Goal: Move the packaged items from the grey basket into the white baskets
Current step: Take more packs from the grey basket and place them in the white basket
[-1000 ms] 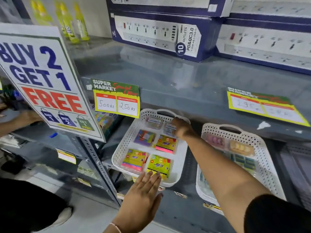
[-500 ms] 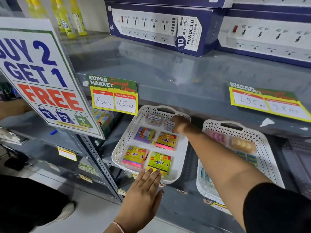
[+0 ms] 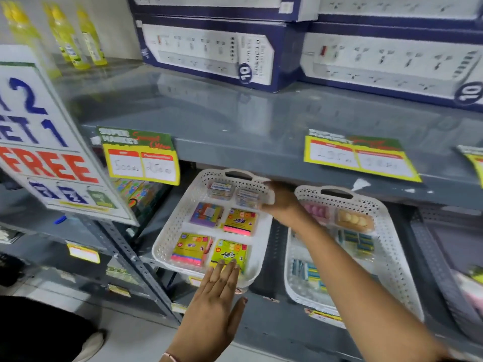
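Your right hand (image 3: pixel 281 198) reaches to the far right corner of the left white basket (image 3: pixel 170 231), its fingers curled against a clear packet (image 3: pixel 247 197) lying there, though the blur hides whether they pinch it. Your left hand (image 3: pixel 218 293) lies flat with fingers pressed together on that basket's near rim, the fingertips touching a yellow-green packet (image 3: pixel 230 253). Just right of your right forearm, on the same shelf (image 3: pixel 261 131), a second white basket (image 3: pixel 392 246) holds pink, orange and blue packaged items; the grey basket is out of view.
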Tool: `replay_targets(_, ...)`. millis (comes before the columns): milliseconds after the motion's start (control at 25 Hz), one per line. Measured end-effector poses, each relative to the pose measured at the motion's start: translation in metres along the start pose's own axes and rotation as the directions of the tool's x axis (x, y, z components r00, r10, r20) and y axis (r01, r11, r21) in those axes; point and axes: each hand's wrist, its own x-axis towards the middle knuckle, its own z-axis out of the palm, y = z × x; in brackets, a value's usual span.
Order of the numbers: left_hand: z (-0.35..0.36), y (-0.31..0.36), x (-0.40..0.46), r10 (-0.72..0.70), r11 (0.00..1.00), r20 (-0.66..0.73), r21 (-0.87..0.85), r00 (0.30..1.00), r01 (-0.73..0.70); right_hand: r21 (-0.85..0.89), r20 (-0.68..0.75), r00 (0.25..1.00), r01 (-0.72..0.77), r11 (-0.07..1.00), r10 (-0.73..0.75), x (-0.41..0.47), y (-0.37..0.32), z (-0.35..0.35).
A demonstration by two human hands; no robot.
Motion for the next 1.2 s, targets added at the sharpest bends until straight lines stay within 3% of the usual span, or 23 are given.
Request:
replay_targets(240, 0.032, 0.117, 0.067, 0.219, 0.946, -0.031, -0.239, 0.975, -0.220, 0.131, -0.258, 0.953, -0.129, 0.983, 0.160, -0.180, 0.099, -0.081)
replay_targets(360, 0.058, 0.189, 0.093, 0.376, 0.892, -0.012, -0.265, 0.926, -0.366, 0.039, -0.473, 0.855, -0.222, 0.974, 0.214, -0.238, 0.152, -0.148)
replay_targets(480, 0.083, 0.256, 0.107, 0.509, 0.835, 0.017, -0.255, 0.861, -0.488, -0.009, -0.573, 0.743, -0.427, 0.904, 0.346, -0.279, 0.207, -0.207)
replay_targets(560, 0.099, 0.294, 0.113, 0.565, 0.813, 0.065, -0.217, 0.823, -0.541, -0.049, -0.526, 0.726, -0.545, 0.837, 0.442, -0.295, 0.247, -0.228)
replay_targets(720, 0.127, 0.338, 0.123, 0.593, 0.804, 0.205, -0.102, 0.779, -0.585, -0.113, -0.366, 0.803, -0.540, 0.834, 0.470, -0.296, 0.289, -0.241)
replay_targets(1040, 0.138, 0.349, 0.121, 0.544, 0.836, 0.218, -0.055, 0.810, -0.546, -0.149, -0.163, 0.886, -0.458, 0.877, 0.435, -0.269, 0.302, -0.252)
replay_targets(1120, 0.135, 0.346, 0.118, 0.530, 0.845, 0.215, -0.054, 0.821, -0.531, -0.022, -0.167, 0.883, -0.448, 0.894, 0.438, -0.269, 0.307, -0.255)
replay_targets(1200, 0.129, 0.340, 0.112, 0.514, 0.858, 0.188, -0.097, 0.837, -0.505, 0.260, -0.213, 0.836, -0.451, 0.854, 0.506, -0.270, 0.312, -0.261)
